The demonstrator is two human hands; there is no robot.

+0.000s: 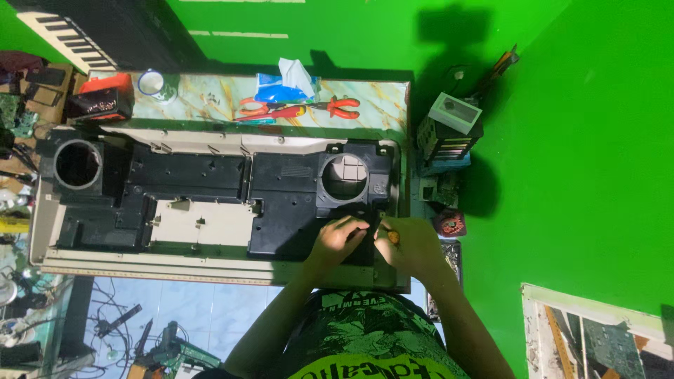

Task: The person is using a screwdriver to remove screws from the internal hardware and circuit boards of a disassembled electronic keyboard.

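A long keyboard casing (210, 210) lies flat on the surface, turned upside down, its length running left to right. Its outer shell is beige, and the inner panels are black plastic with ribs and screw posts. A round speaker opening sits at each end, the left one dark and deep, the right one showing a pale grille. A beige rectangular patch shows in the middle. A screwdriver (392, 236) with an orange handle stands at the casing's lower right corner, mostly hidden, its tip against the black panel.
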